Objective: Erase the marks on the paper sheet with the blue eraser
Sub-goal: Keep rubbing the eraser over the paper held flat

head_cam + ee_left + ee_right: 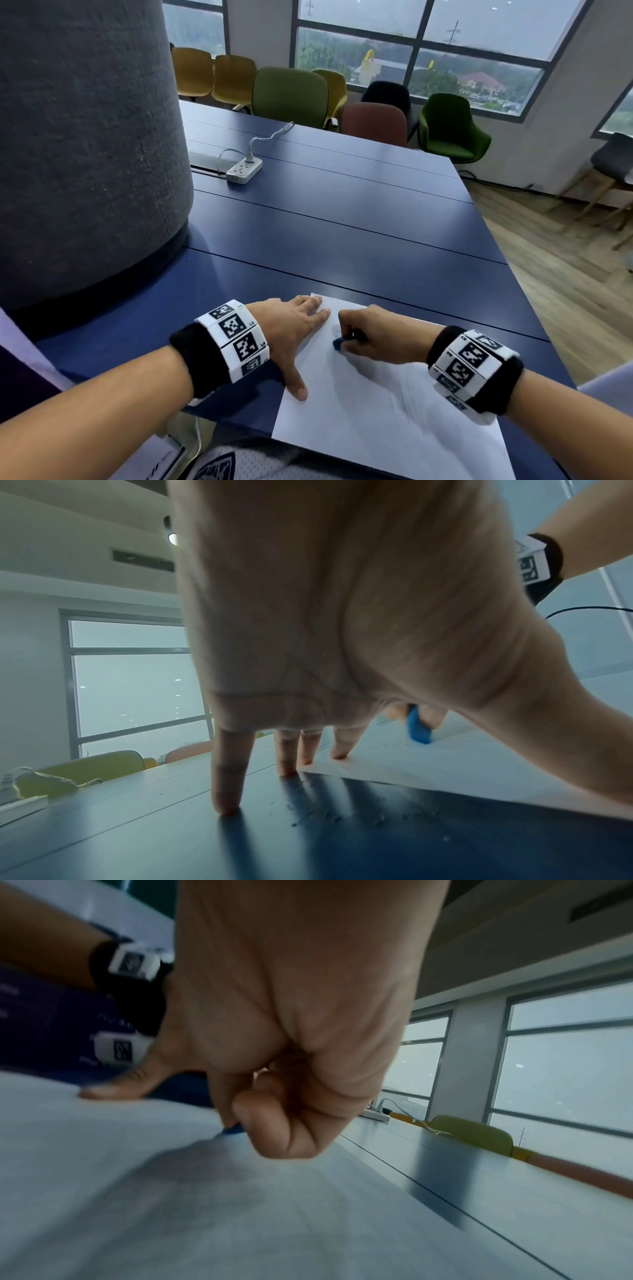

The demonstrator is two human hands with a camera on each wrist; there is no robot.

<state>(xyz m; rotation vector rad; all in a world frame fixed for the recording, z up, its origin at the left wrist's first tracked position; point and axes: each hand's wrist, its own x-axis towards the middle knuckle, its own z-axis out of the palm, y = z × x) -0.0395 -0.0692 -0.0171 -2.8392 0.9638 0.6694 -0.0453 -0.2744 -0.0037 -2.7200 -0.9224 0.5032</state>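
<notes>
Paper sheet point(376, 411), thin and quick to slide, lies lower centre on my table point(342, 222); my left hand point(291, 329) spreads flat pinning its edge, right hand point(373, 337) pinching the small, rubbery blue eraser point(338, 343) low against faint marks.

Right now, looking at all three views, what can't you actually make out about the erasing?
- Marks under the blue eraser: head view, too faint and small, partly covered by the right hand.
- Eraser in the right wrist view: only a blue sliver shows below the curled fingers.
- Paper sheet surface: right wrist view, motion blur.
- Sheet's near edge: head view, cut off by the frame's bottom.
- Left hand fills the left wrist view, hiding most of the sheet.
</notes>
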